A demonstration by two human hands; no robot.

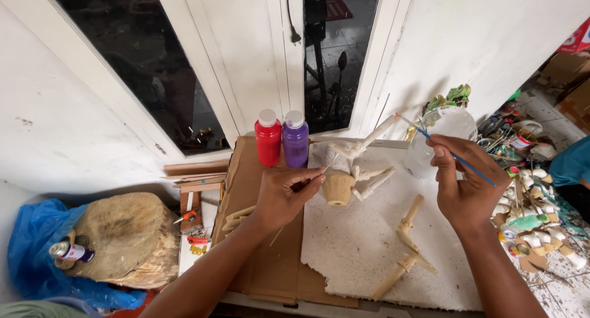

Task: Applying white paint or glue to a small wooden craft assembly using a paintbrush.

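My left hand [279,195] grips a thin stick that carries a pale, unpainted puppet figure [351,170] with a cone-shaped lower body and jointed arms, held above a white foam board [356,244]. My right hand [462,186] holds a thin blue-handled paintbrush [452,155], its tip pointing up-left toward the figure's raised arm. A clear plastic cup [439,140] stands just behind the right hand.
Red [268,138] and purple [295,138] paint bottles stand on cardboard [270,269] by the window. Loose jointed wooden arm pieces [405,247] lie on the foam. A tree-stump block [126,238] with a spray can [70,251] sits left. Painted parts and clutter [528,226] crowd the right floor.
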